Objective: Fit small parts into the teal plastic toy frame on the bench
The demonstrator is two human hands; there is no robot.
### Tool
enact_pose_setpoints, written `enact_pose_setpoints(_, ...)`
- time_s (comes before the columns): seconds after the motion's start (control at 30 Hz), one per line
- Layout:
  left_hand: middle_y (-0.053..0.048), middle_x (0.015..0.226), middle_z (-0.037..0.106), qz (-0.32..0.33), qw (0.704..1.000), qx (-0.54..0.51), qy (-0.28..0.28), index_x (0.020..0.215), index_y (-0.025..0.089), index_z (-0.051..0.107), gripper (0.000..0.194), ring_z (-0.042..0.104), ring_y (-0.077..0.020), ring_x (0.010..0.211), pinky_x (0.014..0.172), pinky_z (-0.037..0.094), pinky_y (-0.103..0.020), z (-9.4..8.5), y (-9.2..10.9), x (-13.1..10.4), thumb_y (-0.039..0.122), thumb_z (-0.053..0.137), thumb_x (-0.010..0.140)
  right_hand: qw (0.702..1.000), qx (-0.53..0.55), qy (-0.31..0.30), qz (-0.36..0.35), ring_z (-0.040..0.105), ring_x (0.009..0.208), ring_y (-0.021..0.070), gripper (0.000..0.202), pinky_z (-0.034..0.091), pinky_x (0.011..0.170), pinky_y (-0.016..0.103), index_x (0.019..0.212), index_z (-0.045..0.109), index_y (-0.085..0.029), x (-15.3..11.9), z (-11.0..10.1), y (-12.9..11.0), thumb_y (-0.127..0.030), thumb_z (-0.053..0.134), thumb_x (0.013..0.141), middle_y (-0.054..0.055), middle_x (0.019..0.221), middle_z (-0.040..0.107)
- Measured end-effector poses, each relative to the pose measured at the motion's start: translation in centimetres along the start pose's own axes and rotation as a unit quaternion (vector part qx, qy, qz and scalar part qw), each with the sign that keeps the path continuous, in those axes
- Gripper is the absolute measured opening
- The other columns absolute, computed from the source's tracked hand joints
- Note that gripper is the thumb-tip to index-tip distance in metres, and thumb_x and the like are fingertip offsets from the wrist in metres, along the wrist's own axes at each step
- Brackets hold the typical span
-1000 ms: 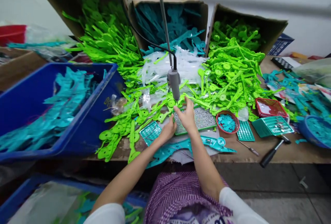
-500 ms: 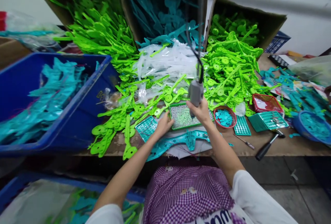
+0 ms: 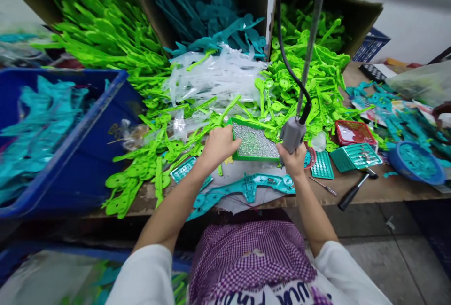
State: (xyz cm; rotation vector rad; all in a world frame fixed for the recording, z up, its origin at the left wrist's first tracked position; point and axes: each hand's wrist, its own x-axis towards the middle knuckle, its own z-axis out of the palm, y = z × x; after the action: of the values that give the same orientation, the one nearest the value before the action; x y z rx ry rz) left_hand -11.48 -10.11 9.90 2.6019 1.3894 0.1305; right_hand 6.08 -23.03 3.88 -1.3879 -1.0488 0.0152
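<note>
A green tray (image 3: 255, 141) full of small silvery pieces lies on the table. My left hand (image 3: 220, 145) is closed on the tray's left edge. My right hand (image 3: 295, 158) is wrapped round a grey powered screwdriver (image 3: 293, 135), which hangs from a cable and a coiled line at the tray's right end. Its tip is hidden behind my fingers. Nearer to me, a long teal plastic part (image 3: 249, 187) lies on a pale sheet, touched by neither hand. A red basket (image 3: 311, 157) sits just behind my right hand, partly covered.
Heaps of lime-green parts (image 3: 141, 178) surround white plastic bags (image 3: 214, 79). On the left stands a blue crate (image 3: 116, 103). Teal racks (image 3: 322, 165), a small screwdriver (image 3: 324, 186), a hammer (image 3: 352, 194) and a blue bowl (image 3: 417, 164) are at the right.
The view has shifted. My right hand and the powered screwdriver have moved right, from over the silvery pieces to the tray's right end. My left hand now grips the tray edge more fully.
</note>
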Motion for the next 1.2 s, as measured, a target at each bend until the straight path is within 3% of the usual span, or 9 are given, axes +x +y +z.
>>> enact_pose_setpoints(0.3, -0.012, 0.074, 0.068, 0.001, 0.999, 0.035, -0.012, 0.098, 0.013, 0.066, 0.025, 0.067, -0.0307, 0.081, 0.070, 0.047, -0.037, -0.4, -0.1, -0.1, 0.024, 0.050, 0.081, 1.000, -0.010, -0.022, -0.017, 0.051, 0.066, 0.0150, 0.029, 0.044, 0.060, 0.029, 0.079, 0.056, -0.022, 0.0, 0.4, -0.6, -0.048, 0.068, 0.078, -0.001, 0.075, 0.052)
enact_pose_setpoints(0.63, -0.010, 0.071, 0.066, 0.016, 1.000, 0.015, 0.015, 0.099, 0.014, 0.068, 0.027, 0.066, -0.0294, 0.080, 0.072, 0.047, -0.038, -1.6, 1.5, 0.2, 0.025, 0.052, 0.080, 0.999, -0.010, -0.025, -0.027, 0.050, 0.068, 0.0154, 0.030, 0.043, 0.062, 0.030, 0.078, 0.055, -0.022, 0.0, 0.2, -0.5, -0.049, 0.067, 0.079, -0.001, 0.076, 0.050)
enact_pose_setpoints(0.8, -0.009, 0.068, 0.066, 0.010, 0.999, 0.031, 0.012, 0.104, 0.013, 0.068, 0.032, 0.067, -0.0305, 0.081, 0.073, 0.048, -0.038, -1.4, 0.9, 0.0, 0.027, 0.051, 0.080, 0.999, -0.024, -0.029, -0.025, 0.049, 0.067, 0.0152, 0.031, 0.043, 0.061, 0.029, 0.075, 0.053, -0.022, 0.0, 0.1, -0.3, -0.050, 0.066, 0.080, -0.001, 0.075, 0.050)
enact_pose_setpoints(0.9, -0.009, 0.071, 0.069, -0.002, 1.000, 0.019, 0.017, 0.106, 0.015, 0.069, 0.034, 0.068, -0.0303, 0.083, 0.075, 0.048, -0.037, 0.1, -0.7, 0.0, 0.026, 0.051, 0.080, 0.999, -0.012, -0.029, -0.027, 0.050, 0.069, 0.0158, 0.031, 0.044, 0.063, 0.030, 0.074, 0.053, -0.022, -0.1, 0.3, -0.3, -0.048, 0.067, 0.080, 0.000, 0.076, 0.049)
enact_pose_setpoints(1.03, -0.007, 0.082, 0.073, -0.040, 0.998, -0.040, -0.023, 0.118, 0.013, 0.065, 0.045, 0.068, -0.0277, 0.087, 0.077, 0.049, -0.033, 4.1, -4.0, -0.3, 0.026, 0.053, 0.076, 0.998, 0.006, -0.054, -0.027, 0.049, 0.069, 0.0155, 0.029, 0.044, 0.064, 0.032, 0.077, 0.055, -0.022, 0.5, 1.2, -0.1, -0.048, 0.067, 0.080, -0.001, 0.078, 0.048)
enact_pose_setpoints(1.2, -0.002, 0.071, 0.069, -0.072, 0.990, -0.118, -0.024, 0.125, 0.011, 0.060, 0.054, 0.068, -0.0234, 0.078, 0.075, 0.048, -0.030, 8.5, -6.6, -1.3, 0.025, 0.051, 0.074, 0.993, 0.027, -0.108, -0.044, 0.049, 0.073, 0.0160, 0.032, 0.044, 0.067, 0.033, 0.080, 0.055, -0.022, 2.2, 3.7, 0.1, -0.053, 0.064, 0.082, -0.001, 0.079, 0.049)
